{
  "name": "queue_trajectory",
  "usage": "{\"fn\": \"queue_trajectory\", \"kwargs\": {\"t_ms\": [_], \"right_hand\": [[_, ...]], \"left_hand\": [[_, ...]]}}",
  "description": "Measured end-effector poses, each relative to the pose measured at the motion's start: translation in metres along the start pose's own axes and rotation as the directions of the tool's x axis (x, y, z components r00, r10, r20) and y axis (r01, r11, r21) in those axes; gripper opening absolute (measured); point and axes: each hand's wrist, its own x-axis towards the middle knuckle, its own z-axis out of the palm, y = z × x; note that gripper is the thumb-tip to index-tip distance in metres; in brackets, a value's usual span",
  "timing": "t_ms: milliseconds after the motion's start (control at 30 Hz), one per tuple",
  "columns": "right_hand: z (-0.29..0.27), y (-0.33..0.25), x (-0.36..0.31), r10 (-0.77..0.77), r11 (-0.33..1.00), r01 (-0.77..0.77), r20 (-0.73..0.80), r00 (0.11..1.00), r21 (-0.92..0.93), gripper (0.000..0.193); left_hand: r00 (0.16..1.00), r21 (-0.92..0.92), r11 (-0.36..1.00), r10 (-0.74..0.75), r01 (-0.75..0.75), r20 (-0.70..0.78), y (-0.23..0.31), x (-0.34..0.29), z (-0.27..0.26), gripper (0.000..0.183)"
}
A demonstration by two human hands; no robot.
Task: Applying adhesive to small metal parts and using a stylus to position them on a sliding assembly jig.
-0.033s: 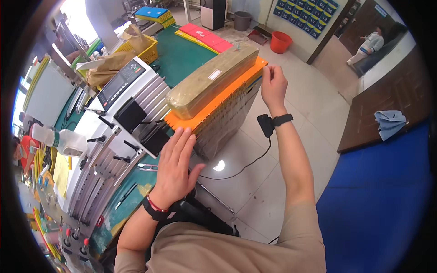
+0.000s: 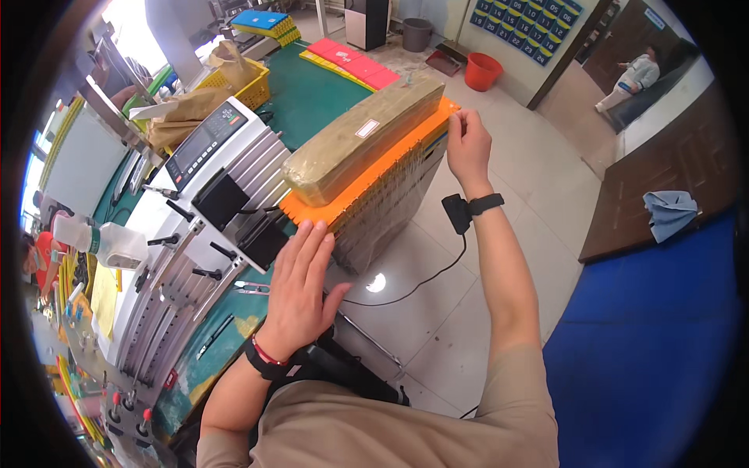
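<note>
Beside one orange-topped stack (image 2: 390, 167), two hands (image 2: 296, 285) (image 2: 470, 152)

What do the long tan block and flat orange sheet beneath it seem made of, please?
Long tan block: probably glossy film or tape outside, from its shiny, wrinkled surface; core hidden. Flat orange sheet: perhaps smooth plastic or foam, from its even colour.

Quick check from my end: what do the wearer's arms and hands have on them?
Both the left hand and right hand are gloveless, below short tan sleeves. The left wrist wears a black band and thin red bracelet; the right, a black strap with a boxy black module trailing a dark cable.
</note>
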Motion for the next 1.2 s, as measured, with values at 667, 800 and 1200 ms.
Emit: {"fn": "queue_trajectory", "kwargs": {"t_ms": [667, 800, 1200], "right_hand": [[0.037, 0.105, 0.021, 0.392, 0.783, -0.547, 0.448, 0.804, 0.296, 0.073], [0.035, 0.1, 0.016, 0.38, 0.722, -0.492, 0.316, 0.869, 0.486, 0.067], [0.029, 0.085, 0.0, 0.327, 0.723, -0.494, 0.391, 0.86, 0.482, 0.066]], "left_hand": [[0.805, -0.765, 0.387, -0.527, 0.515, 0.275, -0.01, -0.026, 0.043, 0.112], [0.838, -0.758, 0.458, -0.505, 0.464, 0.208, -0.013, -0.028, 0.068, 0.116], [0.836, -0.765, 0.427, -0.486, 0.482, 0.255, 0.005, -0.041, 0.042, 0.118]]}}
